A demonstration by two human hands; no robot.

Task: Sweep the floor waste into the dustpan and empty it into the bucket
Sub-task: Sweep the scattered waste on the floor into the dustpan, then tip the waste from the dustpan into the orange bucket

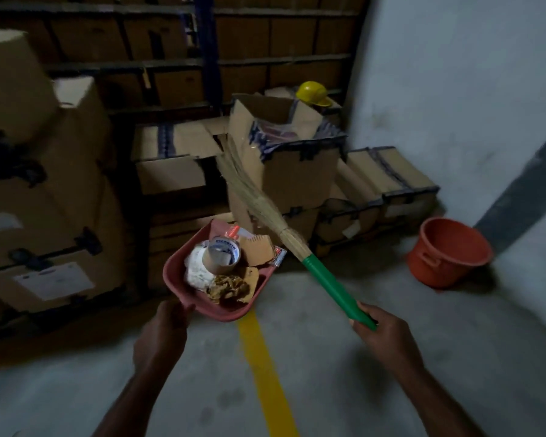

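Note:
My left hand [164,329] grips the near end of a red dustpan [174,275] and holds it off the floor. In the pan lie a tape roll [223,252], cardboard scraps [257,249], white crumpled paper and a brown wad. My right hand [382,332] grips the green handle of a grass broom [325,283], whose bristles [249,187] point up and away to the left. An orange bucket [448,250] stands upright on the floor to the right, by the wall, apart from both hands.
Stacked cardboard boxes [44,184] fill the left and back. An open box [284,152] sits behind the broom, with a yellow hard hat [314,93] beyond it. A yellow line [265,373] runs down the grey concrete floor. A white wall [454,89] closes the right.

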